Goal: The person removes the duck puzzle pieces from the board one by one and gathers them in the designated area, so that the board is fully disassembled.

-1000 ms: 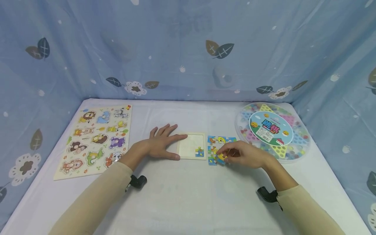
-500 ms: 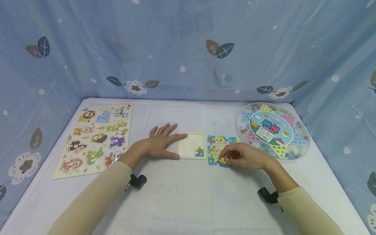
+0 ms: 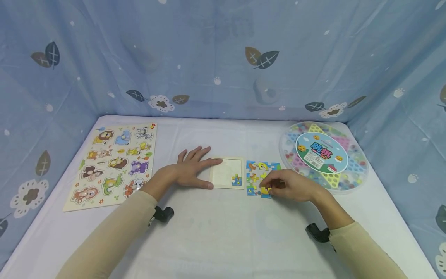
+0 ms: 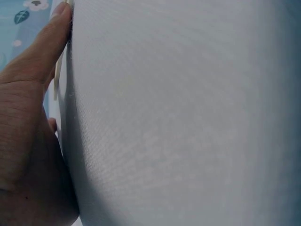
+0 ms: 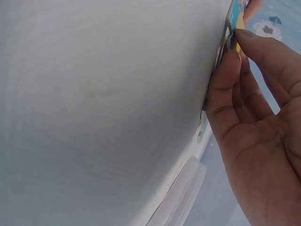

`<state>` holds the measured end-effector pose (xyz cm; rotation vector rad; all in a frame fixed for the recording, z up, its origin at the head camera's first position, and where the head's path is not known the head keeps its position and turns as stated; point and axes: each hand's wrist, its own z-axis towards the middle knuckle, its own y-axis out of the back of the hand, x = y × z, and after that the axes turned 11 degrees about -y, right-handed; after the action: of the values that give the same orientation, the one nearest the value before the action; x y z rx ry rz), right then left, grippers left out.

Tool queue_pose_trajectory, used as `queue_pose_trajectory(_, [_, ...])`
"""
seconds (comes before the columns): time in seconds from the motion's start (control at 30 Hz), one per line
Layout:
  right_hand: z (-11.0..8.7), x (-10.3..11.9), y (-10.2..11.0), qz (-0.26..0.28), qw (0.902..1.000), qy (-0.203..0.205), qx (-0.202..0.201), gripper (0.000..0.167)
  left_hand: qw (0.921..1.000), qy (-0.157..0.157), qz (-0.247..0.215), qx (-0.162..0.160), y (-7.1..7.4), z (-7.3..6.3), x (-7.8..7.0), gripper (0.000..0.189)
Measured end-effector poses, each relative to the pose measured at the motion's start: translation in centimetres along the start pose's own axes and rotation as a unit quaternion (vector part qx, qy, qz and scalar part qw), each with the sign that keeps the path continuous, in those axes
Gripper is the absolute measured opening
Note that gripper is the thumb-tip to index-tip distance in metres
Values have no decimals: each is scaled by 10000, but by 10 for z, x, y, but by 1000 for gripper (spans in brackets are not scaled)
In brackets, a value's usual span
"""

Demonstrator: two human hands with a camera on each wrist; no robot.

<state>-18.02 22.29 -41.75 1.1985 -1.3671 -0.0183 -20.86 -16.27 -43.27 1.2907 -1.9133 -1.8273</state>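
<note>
My left hand (image 3: 192, 169) lies with spread fingers at the left side of a small wooden puzzle tray (image 3: 226, 188), index finger and thumb on its frame. One blue-and-yellow jigsaw piece (image 3: 236, 180) sits in the tray's lower right corner. Just right of the tray lie several loose jigsaw pieces (image 3: 251, 190) in rows. My right hand (image 3: 290, 185) pinches a yellow-and-blue jigsaw piece (image 3: 266, 192) at the near edge of these rows, and its fingers cover part of the group. In the right wrist view, thumb and fingertips (image 5: 244, 35) meet at this piece's edge.
On the left lies an animal peg puzzle board (image 3: 111, 166). A round, clear-lidded Chinese checkers set (image 3: 322, 155) lies at the right, just beyond my right hand. A blue patterned curtain (image 3: 223, 77) hangs around the white-covered table (image 3: 216, 232).
My right hand has shifted slightly right and toward me with the pinched jigsaw piece, which has turned from slanted to nearly straight. My left hand has stayed on the tray.
</note>
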Motion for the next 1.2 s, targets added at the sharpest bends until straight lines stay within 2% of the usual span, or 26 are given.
queue_pose_trajectory(0.23, [1, 0, 0, 88, 10000, 6, -1, 26, 9998, -135, -67, -134, -2, -1, 1, 90])
queue_pose_trajectory(0.63, [0, 3, -1, -14, 9997, -244, 34, 32, 10000, -29, 0, -35, 0, 0, -1, 90])
queue_pose_trajectory(0.93, [5, 6, 1, 87, 9999, 88, -67, 31, 10000, -17, 51, -57, 1, -1, -3, 89])
queue_pose_trajectory(1.2, [18, 15, 0, 105, 9995, 151, -265, 29, 10000, -42, 64, -61, 1, -1, -2, 89])
